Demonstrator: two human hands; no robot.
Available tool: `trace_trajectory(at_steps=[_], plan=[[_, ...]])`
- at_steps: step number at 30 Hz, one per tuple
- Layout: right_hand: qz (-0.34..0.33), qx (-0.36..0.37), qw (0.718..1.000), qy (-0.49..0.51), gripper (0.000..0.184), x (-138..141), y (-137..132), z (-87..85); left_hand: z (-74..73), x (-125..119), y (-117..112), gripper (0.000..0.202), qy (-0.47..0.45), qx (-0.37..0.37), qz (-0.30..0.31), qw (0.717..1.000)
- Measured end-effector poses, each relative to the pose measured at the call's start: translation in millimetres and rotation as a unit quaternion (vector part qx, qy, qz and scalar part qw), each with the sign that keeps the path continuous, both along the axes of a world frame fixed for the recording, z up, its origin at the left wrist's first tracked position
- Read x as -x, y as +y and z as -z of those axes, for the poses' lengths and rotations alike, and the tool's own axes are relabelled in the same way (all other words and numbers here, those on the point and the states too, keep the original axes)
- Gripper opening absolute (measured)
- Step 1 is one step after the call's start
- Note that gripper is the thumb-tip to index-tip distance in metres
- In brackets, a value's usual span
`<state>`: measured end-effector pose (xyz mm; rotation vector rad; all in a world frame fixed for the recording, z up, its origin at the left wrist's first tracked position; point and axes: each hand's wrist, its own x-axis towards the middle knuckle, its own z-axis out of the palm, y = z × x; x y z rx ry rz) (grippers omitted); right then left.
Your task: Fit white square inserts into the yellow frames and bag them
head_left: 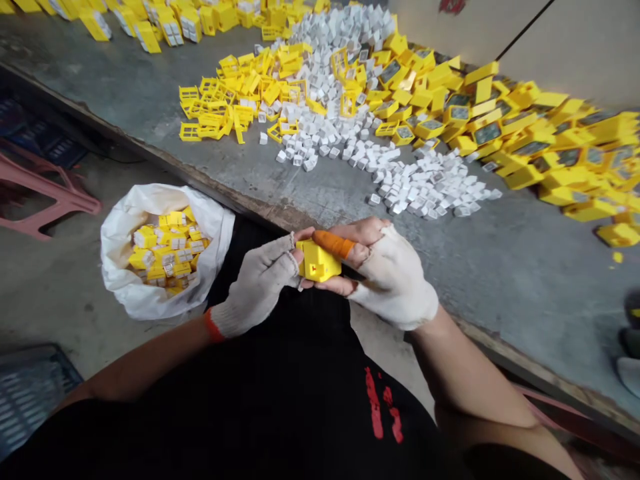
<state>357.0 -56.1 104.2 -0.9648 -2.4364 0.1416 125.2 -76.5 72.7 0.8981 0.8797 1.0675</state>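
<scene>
Both hands hold one small yellow plastic housing (pixel 316 263) between them, just off the table's near edge. My left hand (pixel 263 280), in a white fingerless glove with an orange cuff, grips its left end with fingers and thumb. My right hand (pixel 393 277), gloved the same way and with orange tape round one finger, closes on its right side and top. A small hole shows in the face turned toward me. The far side of the housing is hidden. Beyond my hands lies a heap of small white plastic caps (pixel 425 183).
Yellow open frames (pixel 220 110) are piled past the caps, and larger yellow housings (pixel 530 137) at right. Yellow-and-white pieces (pixel 170 27) line the table's (pixel 140 87) far left. A white sack (pixel 125 280) of such pieces stands left, near a pink stool (pixel 45 190) and a crate (pixel 35 393).
</scene>
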Motion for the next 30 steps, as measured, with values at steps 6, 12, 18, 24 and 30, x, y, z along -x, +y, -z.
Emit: trace_trajectory(at_steps=[6,12,18,24,30], plan=[[0.087,0.013,0.994,0.064,0.044,25.3,-10.6,30.1,-16.2,5.0,6.4,0.039,0.173,-0.074,-0.031,0.982],[0.052,0.279,0.884,0.372,0.064,27.9,7.4,45.2,-15.8,9.3,3.6,0.038,0.226,-0.122,-0.063,0.964],[0.033,0.298,0.869,0.394,0.063,34.4,9.2,29.8,-25.9,18.9,1.9,0.035,0.232,-0.182,-0.059,0.954],[0.057,0.291,0.85,0.435,0.063,48.7,10.9,31.7,-30.3,20.6,7.4,0.042,0.188,-0.141,-0.109,0.966],[0.004,0.322,0.864,0.387,0.057,58.2,19.1,46.9,-16.1,27.7,32.9,0.041,0.047,-0.074,-0.015,0.996]])
